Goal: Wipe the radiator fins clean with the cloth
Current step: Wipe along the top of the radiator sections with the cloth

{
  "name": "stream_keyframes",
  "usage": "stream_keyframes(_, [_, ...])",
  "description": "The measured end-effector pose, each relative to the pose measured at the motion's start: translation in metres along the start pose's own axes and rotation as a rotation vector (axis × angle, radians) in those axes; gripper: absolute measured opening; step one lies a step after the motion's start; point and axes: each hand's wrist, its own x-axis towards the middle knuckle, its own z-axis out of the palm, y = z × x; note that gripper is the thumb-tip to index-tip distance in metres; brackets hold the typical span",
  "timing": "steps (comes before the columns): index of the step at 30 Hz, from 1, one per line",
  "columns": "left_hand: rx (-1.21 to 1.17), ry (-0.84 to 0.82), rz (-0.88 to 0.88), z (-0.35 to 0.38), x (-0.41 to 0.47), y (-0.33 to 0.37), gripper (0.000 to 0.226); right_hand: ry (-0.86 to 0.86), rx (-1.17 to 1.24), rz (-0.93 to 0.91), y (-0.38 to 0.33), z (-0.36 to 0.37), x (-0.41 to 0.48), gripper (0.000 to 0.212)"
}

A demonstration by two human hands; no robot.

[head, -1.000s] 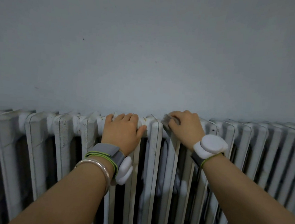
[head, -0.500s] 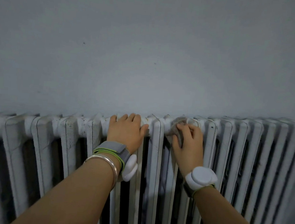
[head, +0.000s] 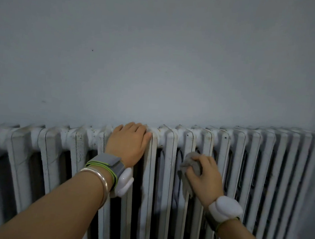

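The right hand (head: pixel 204 175), right of centre in the frame, grips a bunched grey cloth (head: pixel 191 164) and presses it against a fin of the white radiator (head: pixel 243 164). The left hand (head: pixel 129 145), at centre, rests flat with relaxed fingers on the radiator's top edge, below the pale wall (head: pixel 158 53).

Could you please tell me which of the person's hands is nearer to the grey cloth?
Right. The right hand holds the cloth against the radiator; the left hand rests on top of the radiator, apart from the cloth, up and to its left.
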Motion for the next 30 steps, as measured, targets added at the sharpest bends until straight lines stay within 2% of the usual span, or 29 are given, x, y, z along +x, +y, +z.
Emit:
stream_keyframes(3, [0.04,-0.023,-0.044,-0.004,-0.004,-0.015,0.065,0.126,0.095,-0.016,-0.029,-0.011,0.026,0.02])
stream_keyframes(6, [0.033,-0.079,-0.104,-0.009,-0.007,-0.028,0.052,0.122,0.079,-0.033,-0.056,-0.011,0.062,0.021])
stream_keyframes(8, [0.053,-0.069,-0.111,-0.01,-0.008,-0.031,0.059,0.109,0.025,-0.034,-0.068,-0.006,0.085,0.023])
stream_keyframes(11, [0.046,-0.009,-0.109,-0.006,-0.009,-0.032,0.08,0.006,-0.038,-0.033,-0.081,0.007,0.111,0.024])
stream_keyframes(18, [0.033,0.038,-0.115,-0.001,-0.01,-0.035,0.075,-0.195,-0.213,-0.004,-0.08,0.035,0.141,0.029])
stream_keyframes(23, [0.035,0.068,-0.101,0.001,-0.012,-0.032,0.07,-0.457,-0.363,0.052,-0.089,0.042,0.147,0.032])
stream_keyframes(25, [0.037,0.055,-0.107,0.001,-0.013,-0.032,0.068,-0.472,-0.398,0.058,-0.09,0.043,0.147,0.031])
stream_keyframes(30, [0.044,0.088,-0.1,0.001,-0.013,-0.032,0.068,-0.379,-0.431,0.036,-0.085,0.041,0.14,0.025])
